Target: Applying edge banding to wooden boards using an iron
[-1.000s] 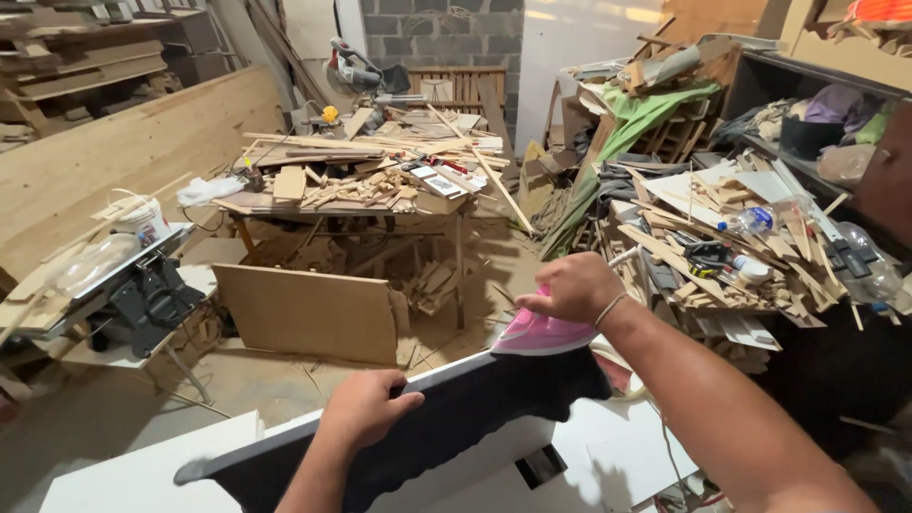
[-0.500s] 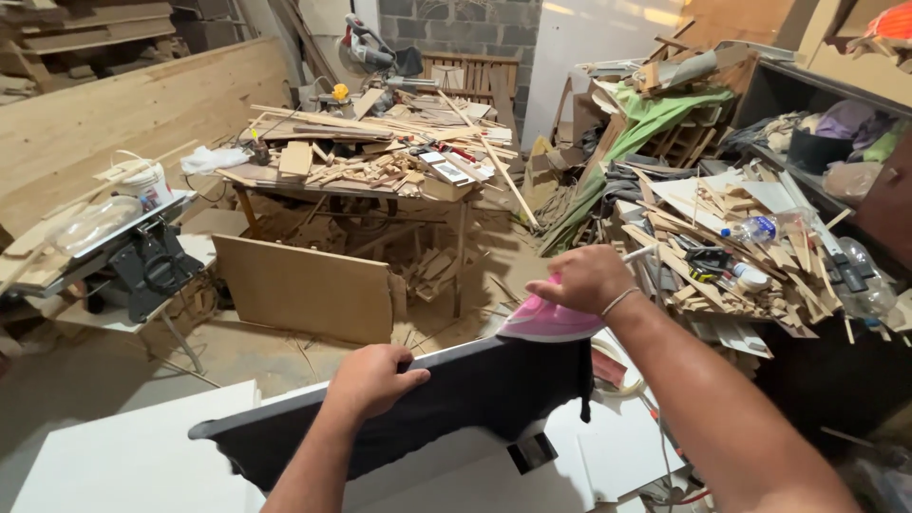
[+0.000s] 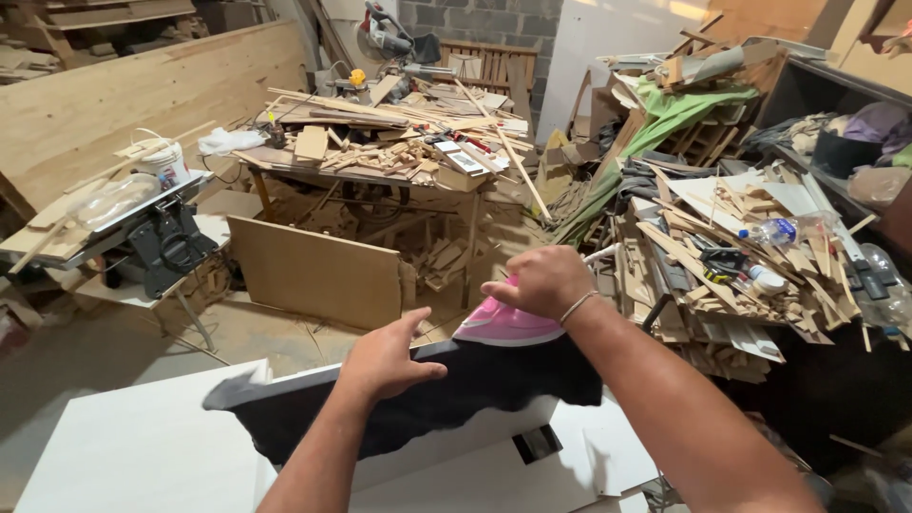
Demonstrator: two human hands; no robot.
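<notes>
Place: woodworking workshop.
Machines: grey mitre saw (image 3: pixel 385 33) at the back; black benchtop saw (image 3: pixel 157 237) on the left.
Bench: cluttered wooden workbench (image 3: pixel 380 157) heaped with offcuts.
Stock: pale plywood sheets (image 3: pixel 123 95) against the wall.
Waste: pile of wood scraps (image 3: pixel 731 247) on the right.

I'm looking at a cluttered woodshop. Rear wall of grey concrete blocks (image 3: pixel 494 19), w/ a tall white panel (image 3: pixel 617 47) leaning beside it, bright light at its top. Big pale plywood sheet (image 3: pixel 123 104) stands along the left. Centre: wooden workbench heaped w/ offcuts and sticks (image 3: pixel 380 152), mitre saw (image 3: pixel 385 38) behind it. A brown board (image 3: pixel 313 271) leans on the dusty concrete floor (image 3: pixel 85 351). Left, a small black bench saw (image 3: pixel 166 242). Right, scrap-wood pile (image 3: pixel 731 256) & green sheet (image 3: pixel 684 114).
</notes>
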